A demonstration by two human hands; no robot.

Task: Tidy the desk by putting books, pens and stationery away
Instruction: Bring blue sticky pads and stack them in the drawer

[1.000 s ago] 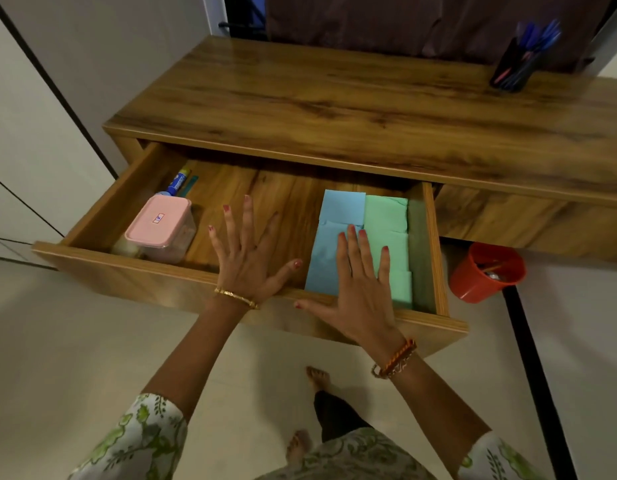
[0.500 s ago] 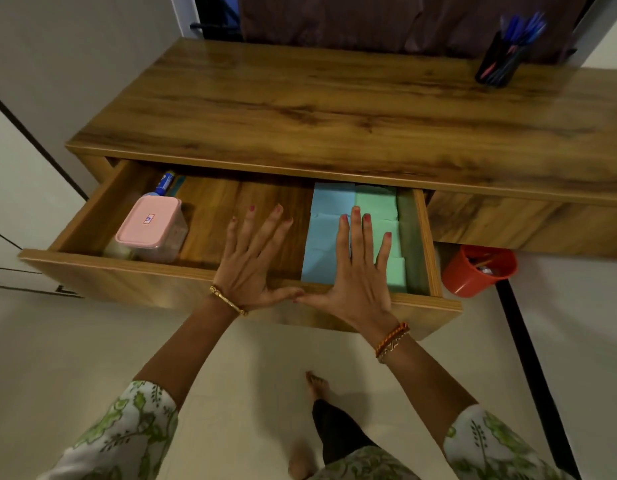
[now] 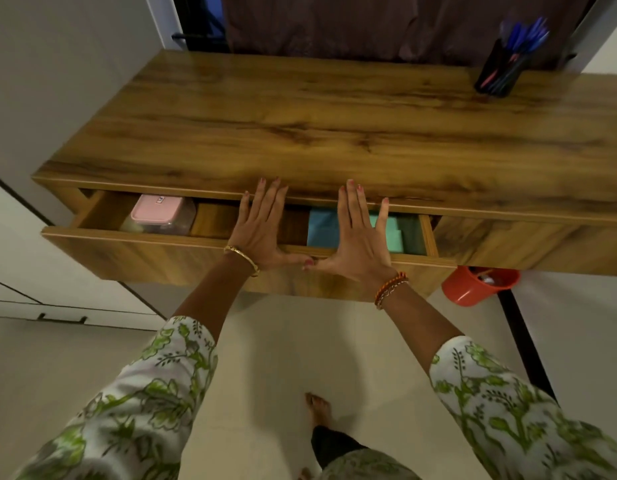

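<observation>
Drawer (image 3: 161, 258) sat mid-frame, only partly out from under the worktop (image 3: 334, 126), long axis left-right across the frame. Left hand (image 3: 262, 233) and right hand (image 3: 360, 237) both flat, fingers straight and spread, gripping nothing, heels of the palms on the drawer's front edge at centre, thumbs nearly touching. Fingertips pointed up-frame and reached the worktop lip. The closing direction lay straight up-frame from both palms, across the drawer's long axis; neither hand nearer. Inside: pink-lidded box (image 3: 158, 213) at left, blue paper stack (image 3: 322, 226) and green paper stack (image 3: 393, 233) at right. Pen holder (image 3: 501, 71) with blue pens stood upper right on the worktop. Orange bin (image 3: 476, 285) on the floor, right. Likely last step.
</observation>
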